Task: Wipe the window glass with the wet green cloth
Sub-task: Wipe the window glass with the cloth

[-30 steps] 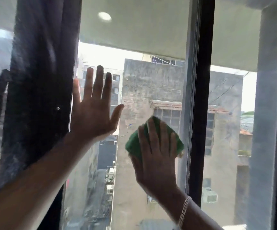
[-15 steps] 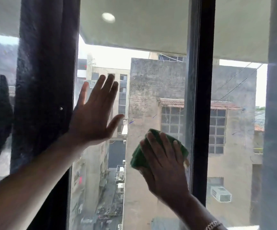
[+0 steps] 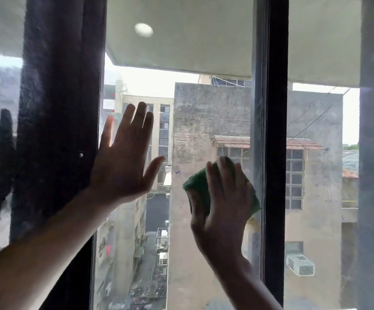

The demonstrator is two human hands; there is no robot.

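Green, folded and nubbly, the wet cloth (image 3: 200,186) lies under my right hand (image 3: 223,204), which I press flat against the clear window glass (image 3: 204,113) just left of the black vertical frame bar (image 3: 275,130). My fingers spread over the cloth and pin it to the pane rather than curling round it; its corners show past my hand on both sides. My left hand (image 3: 123,164) rests open on the same glass, fingers straight and tilted rightward, thumb out, beside the dark fuzzy curtain (image 3: 56,108). My forearm rises from the lower left. Compared with half a second ago, my right hand and the cloth sit slightly nearer the frame bar, and my left hand has barely shifted.
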